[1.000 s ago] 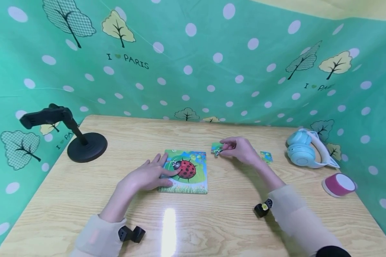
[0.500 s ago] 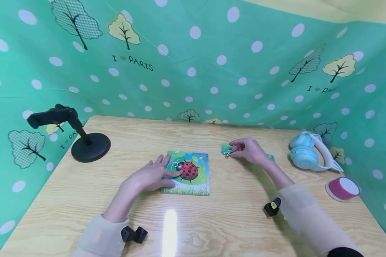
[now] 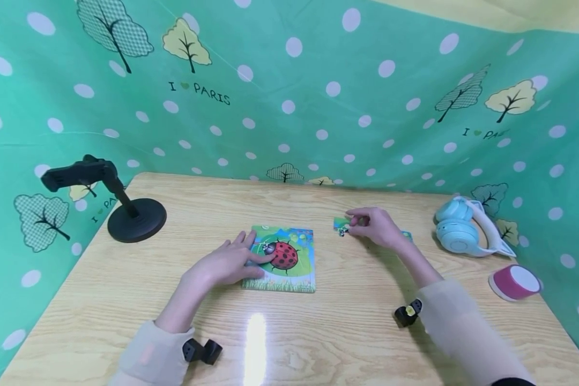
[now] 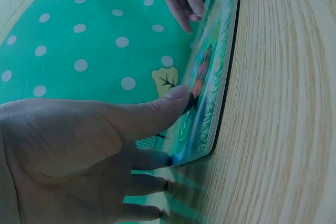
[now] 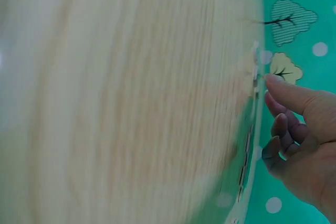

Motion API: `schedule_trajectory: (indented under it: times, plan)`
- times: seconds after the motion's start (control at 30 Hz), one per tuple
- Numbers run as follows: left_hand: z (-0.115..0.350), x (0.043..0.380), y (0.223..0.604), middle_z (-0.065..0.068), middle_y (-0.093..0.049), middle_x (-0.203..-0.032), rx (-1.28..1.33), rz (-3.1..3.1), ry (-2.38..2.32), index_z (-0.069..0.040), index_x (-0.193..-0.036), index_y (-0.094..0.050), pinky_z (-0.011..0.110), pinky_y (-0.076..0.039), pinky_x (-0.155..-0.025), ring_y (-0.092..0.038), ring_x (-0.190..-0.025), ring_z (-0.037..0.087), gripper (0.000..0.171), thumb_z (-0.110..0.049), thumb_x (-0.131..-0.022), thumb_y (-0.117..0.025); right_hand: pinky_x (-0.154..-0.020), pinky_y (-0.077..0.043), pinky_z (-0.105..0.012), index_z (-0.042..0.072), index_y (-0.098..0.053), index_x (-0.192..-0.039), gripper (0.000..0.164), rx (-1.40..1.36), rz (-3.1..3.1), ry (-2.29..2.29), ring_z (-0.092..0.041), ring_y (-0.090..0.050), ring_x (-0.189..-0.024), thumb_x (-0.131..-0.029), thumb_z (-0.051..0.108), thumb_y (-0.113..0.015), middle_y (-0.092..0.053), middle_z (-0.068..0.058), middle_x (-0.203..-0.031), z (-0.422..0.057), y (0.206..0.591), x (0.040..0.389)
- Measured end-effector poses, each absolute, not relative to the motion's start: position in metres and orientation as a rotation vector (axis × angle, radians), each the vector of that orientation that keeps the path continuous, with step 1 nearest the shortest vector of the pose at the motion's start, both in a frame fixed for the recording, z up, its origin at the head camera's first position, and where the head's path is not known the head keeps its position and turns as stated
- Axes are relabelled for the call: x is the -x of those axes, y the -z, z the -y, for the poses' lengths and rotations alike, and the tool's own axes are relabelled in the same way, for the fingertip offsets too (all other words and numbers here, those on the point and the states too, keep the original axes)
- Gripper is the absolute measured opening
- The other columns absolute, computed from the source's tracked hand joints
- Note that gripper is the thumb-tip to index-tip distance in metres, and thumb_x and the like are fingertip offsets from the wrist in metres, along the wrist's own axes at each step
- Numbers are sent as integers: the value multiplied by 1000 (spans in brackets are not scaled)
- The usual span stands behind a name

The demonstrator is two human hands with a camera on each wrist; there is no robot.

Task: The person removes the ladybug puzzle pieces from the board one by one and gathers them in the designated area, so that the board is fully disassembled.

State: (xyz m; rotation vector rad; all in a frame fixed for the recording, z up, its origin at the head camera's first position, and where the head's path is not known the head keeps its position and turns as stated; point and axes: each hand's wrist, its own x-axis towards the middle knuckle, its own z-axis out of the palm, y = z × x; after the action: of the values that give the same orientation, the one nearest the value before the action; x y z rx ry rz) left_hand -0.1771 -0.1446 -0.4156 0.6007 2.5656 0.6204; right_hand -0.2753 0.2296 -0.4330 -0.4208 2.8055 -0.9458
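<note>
The left hand point(image 3: 227, 261) lies spread on the left part of a square ladybug puzzle point(image 3: 294, 281), thumb and forefinger reaching onto the red ladybug. In the left wrist view this puzzle point(image 4: 220, 51) appears nearly edge-on, with the thumb on its surface. Right of the puzzle, the right hand point(image 3: 373, 228) holds a small green and blue puzzle piece point(image 3: 339, 221) at its fingertips, low over the table. The right wrist view shows the right hand point(image 5: 310, 129) with its thumb extended and other fingers curled; the piece is at the thumb tip.
Another puzzle piece point(image 3: 407, 235) is partly hidden behind the right wrist. Light blue headphones point(image 3: 455, 236) and a pink and white cylinder point(image 3: 513, 282) stand at the right. A black stand point(image 3: 137, 220) is at the left, with a green curtain point(image 3: 313, 102) behind the table.
The right hand and its puzzle piece have moved slightly right, away from the ladybug puzzle, mostly in the first half second. The left hand keeps its place. The head view has shifted a little.
</note>
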Motion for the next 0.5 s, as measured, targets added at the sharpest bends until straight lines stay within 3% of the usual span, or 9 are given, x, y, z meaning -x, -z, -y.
schedule_trajectory:
  times: [0.33,0.5]
  plan:
    - [140,177,413,26,-19,-169,-675,-2668,-615,-22,-147,-59,71,-17,-124,-15,-157,52,47,-33,-101,-64,-66,-51,-19,7,-67,-135,39,347,-2842,1235,-21,-63,-91,-97,13,-71,-73,-13,-112,-206,422,251]
    - [130,176,415,17,-29,-169,-793,-2712,-636,-20,-151,-54,69,-18,-125,-18,-157,50,54,-31,-100,-67,-78,-57,-25,5,-69,-133,38,433,-2846,1303,-22,-64,-91,-95,12,-73,-74,-14,-113,-186,418,243]
